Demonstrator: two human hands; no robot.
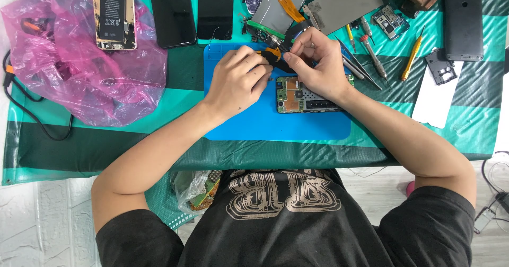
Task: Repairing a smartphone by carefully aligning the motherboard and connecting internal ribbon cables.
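Note:
An opened phone with its green circuit board showing lies on a blue work mat. My left hand rests on the mat just left of it, fingers curled on a small black and orange part. My right hand meets it from the right, fingertips pinched on the same small part above the phone. What exactly the part is stays hidden between my fingers.
A pink plastic bag lies at the left, with a black cable beside it. Opened phones, dark screens, metal plates, screwdrivers, tweezers and a black phone back crowd the green checked table cover.

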